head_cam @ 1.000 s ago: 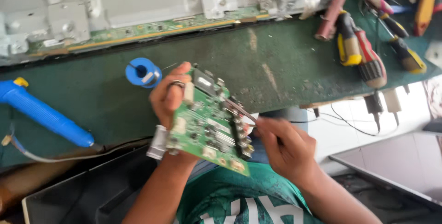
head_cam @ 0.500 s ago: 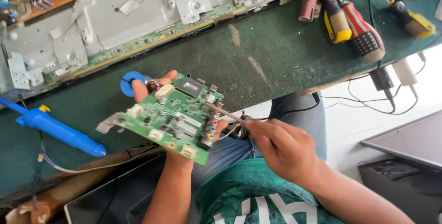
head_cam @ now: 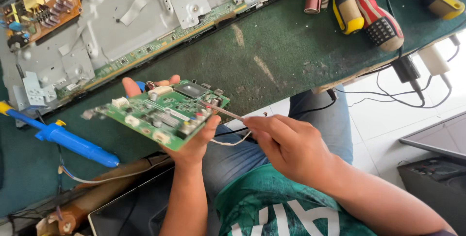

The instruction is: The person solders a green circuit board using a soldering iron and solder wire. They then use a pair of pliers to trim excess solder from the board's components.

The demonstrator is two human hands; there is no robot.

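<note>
Two bare hands work over a green circuit board (head_cam: 162, 113) held above the person's lap, just in front of the green surface (head_cam: 272, 56). The left hand (head_cam: 194, 141) supports the board from underneath: its fingers (head_cam: 130, 86) curl up past the far edge and the thumb presses the near right corner, so the board sits tilted in a firm grasp. The right hand (head_cam: 286, 144) is pinched narrow around a thin metal probe (head_cam: 224, 112), whose tip touches the board's right edge just beside the left thumb. A thin wire (head_cam: 233, 141) trails below the right fingers. Beyond the left fingers lies a grey metal chassis (head_cam: 107, 37) with a brown power board (head_cam: 36, 5). Left of them rests a blue desoldering pump (head_cam: 73, 141). Well beyond the right fingers lie screwdrivers (head_cam: 369, 15).
</note>
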